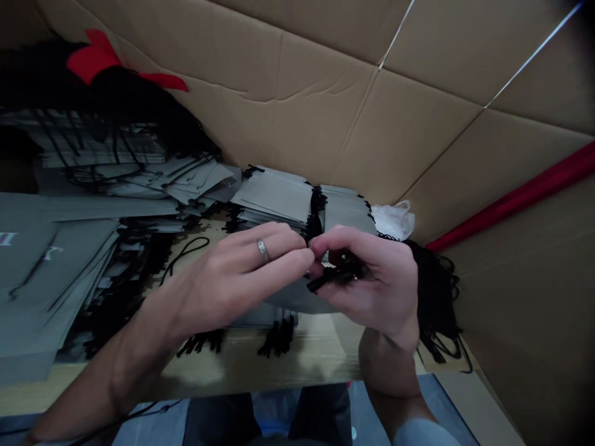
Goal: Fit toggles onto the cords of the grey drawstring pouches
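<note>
My left hand (pixel 246 272), with a ring on one finger, reaches in from the left. Its fingertips are pressed together and meet my right fingertips; whatever they pinch is hidden. My right hand (pixel 381 279) is closed around a small bunch of black cords (pixel 341 273), whose ends stick out towards the left. Beneath both hands lies a grey flat piece (pixel 297 296), partly covered by them. Under it is a pile of grey sheets (pixel 260 317) with black cord ends (pixel 277 337) poking out at the table's front side.
Stacks of grey flat bags (pixel 274 193) with black cords stand behind my hands, and more bags (pixel 56 266) are piled left. A black cord bundle (pixel 437 297) lies right, near a clear plastic bag (pixel 395 220). Cardboard walls (pixel 302 80) enclose the table (pixel 320 359). Red cloth (pixel 95 59) sits upper left.
</note>
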The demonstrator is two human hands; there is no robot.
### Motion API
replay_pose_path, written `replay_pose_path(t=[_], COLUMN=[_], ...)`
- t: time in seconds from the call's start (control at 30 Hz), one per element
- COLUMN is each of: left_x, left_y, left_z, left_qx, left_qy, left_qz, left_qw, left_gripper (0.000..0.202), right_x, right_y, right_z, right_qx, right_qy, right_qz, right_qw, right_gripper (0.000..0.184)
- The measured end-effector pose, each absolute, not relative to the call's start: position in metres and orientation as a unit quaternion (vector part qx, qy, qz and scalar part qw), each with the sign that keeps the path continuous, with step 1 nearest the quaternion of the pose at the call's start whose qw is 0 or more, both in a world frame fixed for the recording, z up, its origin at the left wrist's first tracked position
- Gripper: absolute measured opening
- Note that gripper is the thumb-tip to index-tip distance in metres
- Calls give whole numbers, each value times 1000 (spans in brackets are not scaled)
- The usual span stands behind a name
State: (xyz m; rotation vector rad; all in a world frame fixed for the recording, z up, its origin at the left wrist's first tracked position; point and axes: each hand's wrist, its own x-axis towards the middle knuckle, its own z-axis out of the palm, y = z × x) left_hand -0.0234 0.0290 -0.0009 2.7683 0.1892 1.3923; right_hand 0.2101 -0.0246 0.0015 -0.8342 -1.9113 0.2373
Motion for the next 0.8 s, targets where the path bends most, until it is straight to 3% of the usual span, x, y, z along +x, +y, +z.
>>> replay_pose_path(t=[0.2, 0.33, 0.47, 0.53, 0.67, 0.8], left_x=[-26, -27, -24, -21, -20, -21], left_y=[24, 30, 35, 35, 35, 35], left_z=[-7, -8, -7, -6, -5, -3], left_qx=[856, 841, 819, 817, 829, 843], left_qy=[108, 96, 138, 185, 190, 189], left_qz=[503, 516, 525, 502, 499, 490], left_qw=[56, 128, 186, 214, 164, 119], left_gripper=[32, 22, 8, 23, 7, 13], right_x=[196, 183, 176, 177, 187, 201], right_y=[-23, -22, -20, -19, -18, -20], right_z=[-1, 0, -5, -9, -7, 4], right_qx=[-356, -343, -372, -382, -388, -372], right_qy=[-713, -673, -649, -653, -695, -744], right_qz=[153, 203, 132, 62, -21, -11], right_qw=[585, 624, 650, 651, 605, 555], right_gripper=[21, 17, 23, 24, 21, 22])
